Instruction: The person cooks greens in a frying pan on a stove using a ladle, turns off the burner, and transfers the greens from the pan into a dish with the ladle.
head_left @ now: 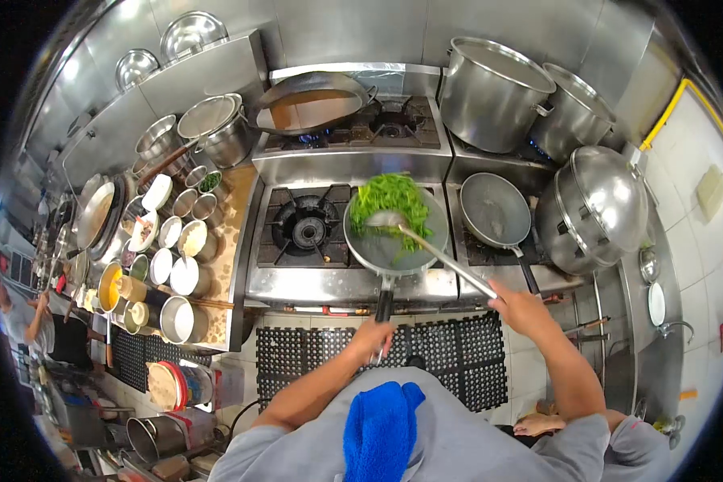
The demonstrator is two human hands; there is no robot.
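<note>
Bright green leafy vegetables point(394, 197) lie heaped in a grey pan point(363, 247) over the front stove. My left hand point(371, 339) is wrapped round the pan's black handle point(386, 305). In my right hand point(518, 308) is the end of a long metal ladle point(450, 261), whose bowl rests against the near side of the greens. An unused burner point(309, 231) is left of the pan, and a second grey pan point(496, 209) sits to its right.
A wok of brown liquid point(309, 108) stands over a blue flame at the back. Big pots point(498, 96) and a domed steamer point(594, 209) are on the right. Bowls and containers point(185, 275) crowd the left counter. Other people point(44, 321) show at far left and lower right.
</note>
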